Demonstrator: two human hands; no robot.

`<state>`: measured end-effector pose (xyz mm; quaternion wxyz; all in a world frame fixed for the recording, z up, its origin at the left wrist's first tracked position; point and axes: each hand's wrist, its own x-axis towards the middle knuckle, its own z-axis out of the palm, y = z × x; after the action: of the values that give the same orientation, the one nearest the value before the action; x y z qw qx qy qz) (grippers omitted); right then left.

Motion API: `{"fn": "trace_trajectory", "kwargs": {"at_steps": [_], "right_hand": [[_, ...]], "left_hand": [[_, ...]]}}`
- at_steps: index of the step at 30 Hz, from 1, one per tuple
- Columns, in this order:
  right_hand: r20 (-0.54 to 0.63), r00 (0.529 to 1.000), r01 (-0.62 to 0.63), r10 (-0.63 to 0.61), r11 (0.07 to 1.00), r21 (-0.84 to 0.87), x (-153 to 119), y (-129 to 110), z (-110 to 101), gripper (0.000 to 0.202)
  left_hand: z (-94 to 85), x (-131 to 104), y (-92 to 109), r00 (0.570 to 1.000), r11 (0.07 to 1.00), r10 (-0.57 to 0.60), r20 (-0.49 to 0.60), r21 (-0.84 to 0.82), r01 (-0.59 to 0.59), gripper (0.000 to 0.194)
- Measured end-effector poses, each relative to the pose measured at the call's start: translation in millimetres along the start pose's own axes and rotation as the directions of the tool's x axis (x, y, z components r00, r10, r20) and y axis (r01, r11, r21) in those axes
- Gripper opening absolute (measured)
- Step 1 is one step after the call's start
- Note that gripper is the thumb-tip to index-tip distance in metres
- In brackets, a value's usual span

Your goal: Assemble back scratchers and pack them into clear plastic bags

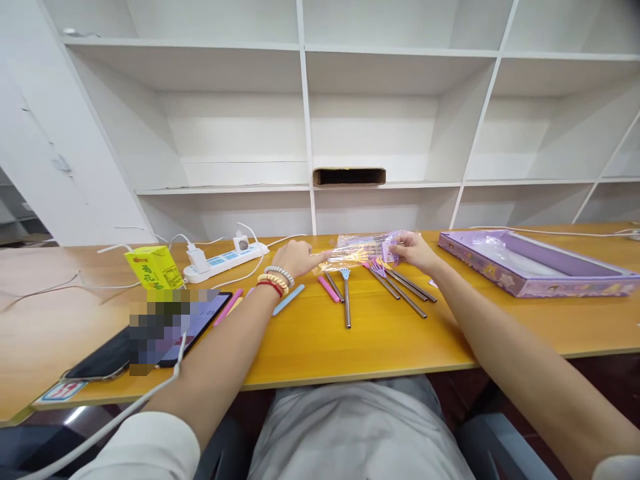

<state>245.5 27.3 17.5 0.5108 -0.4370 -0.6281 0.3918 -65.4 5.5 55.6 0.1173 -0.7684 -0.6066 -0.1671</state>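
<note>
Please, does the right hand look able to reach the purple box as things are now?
Probably yes: the right hand is close to the purple box, with only bare tabletop seen between, though its grip is on the clear packet.

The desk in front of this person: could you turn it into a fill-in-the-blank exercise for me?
The large open box on the desk is mainly ____ in colour.
The right hand holds a clear plastic packet; its wrist, unlike the left, wears no ____.
Beside the carton, white plugs sit in a long white ____.

Missing words: purple; bracelets; power strip.
</note>
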Motion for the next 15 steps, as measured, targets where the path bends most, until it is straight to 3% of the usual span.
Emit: {"fn": "trace_trajectory", "kwargs": {"at_steps": [7, 15], "right_hand": [[0.113, 0.993, 0.04, -0.016, 0.976, -0.214, -16, 12, -2, 0.033], [-0.002, 0.995, 0.1, -0.102, 0.975, -0.199, -16, 14, 5, 0.032]], "left_hand": [[9.8, -17, 5, 0.999, 1.0, 0.011, 0.042, -0.002, -0.011, 0.069], [13.6, -18, 5, 0.995, 0.995, -0.037, 0.092, -0.093, 0.046, 0.066]]}}
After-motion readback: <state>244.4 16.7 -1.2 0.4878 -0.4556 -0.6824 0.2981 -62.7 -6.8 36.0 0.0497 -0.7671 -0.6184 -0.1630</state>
